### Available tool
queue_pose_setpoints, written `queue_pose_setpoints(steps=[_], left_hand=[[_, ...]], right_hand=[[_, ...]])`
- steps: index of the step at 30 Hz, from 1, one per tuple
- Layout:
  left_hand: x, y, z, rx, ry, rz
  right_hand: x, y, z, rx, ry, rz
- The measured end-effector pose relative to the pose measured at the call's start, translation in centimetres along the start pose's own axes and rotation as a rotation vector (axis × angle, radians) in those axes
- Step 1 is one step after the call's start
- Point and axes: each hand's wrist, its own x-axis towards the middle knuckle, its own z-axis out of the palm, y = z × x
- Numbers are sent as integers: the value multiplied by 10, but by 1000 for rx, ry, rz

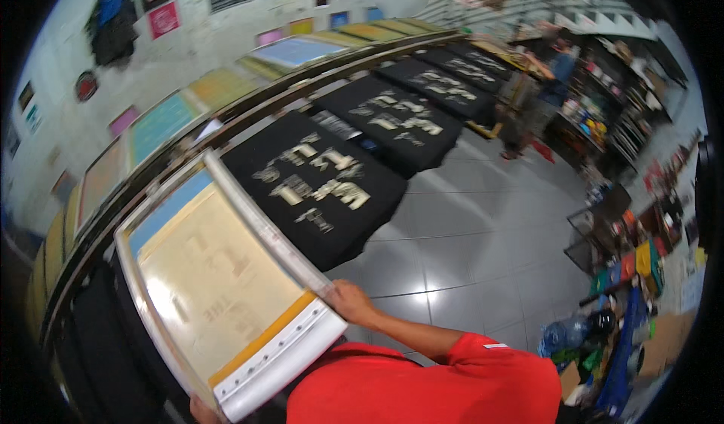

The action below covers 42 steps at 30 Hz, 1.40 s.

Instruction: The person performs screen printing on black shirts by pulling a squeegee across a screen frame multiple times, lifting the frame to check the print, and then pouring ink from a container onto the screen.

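Observation:
My right hand (348, 302) is closed on the right edge of a white-framed printing screen (192, 273), and my left hand (204, 410) grips its lower left corner at the bottom of the view, partly hidden. The screen is tilted, with cream mesh, a blue strip at its top and faint stencil shapes. A squeegee (268, 341) with a yellow blade and a white, bolted handle lies along its near end. Just beyond the screen, a black shirt (362, 235) with cream prints lies flat on the long printing bench.
Several more printed black shirts (400, 149) continue along the bench, behind which coloured screens (162, 126) line a rail. Another person (547, 85) stands at the far end. Cluttered shelves (596, 115) and bags, water bottles (566, 333) and boxes line the right side; tiled floor (467, 235) lies between.

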Motion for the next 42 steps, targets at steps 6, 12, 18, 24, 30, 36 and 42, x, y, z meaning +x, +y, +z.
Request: queue_pose_setpoints(steps=[6,12,18,24,30,36,42], left_hand=[[9,0,16,209,148,-110],[17,-3,-3,304,164,-155],[54,-9,-24,315,113,-125],[73,-26,-35,314,106,-132],[76,-18,-33,399,107,-131],[78,-39,-27,412,118,-101],[74,-33,-24,383,106,-127]], right_hand=[[10,-5,7,-49,-10,-20],[9,-1,49,-84,-45,46],[-3,9,97,-99,37,-3],[7,4,120,-53,68,-9],[15,-12,109,-57,74,-2],[21,-3,111,-77,44,31],[23,7,110,-64,22,67]])
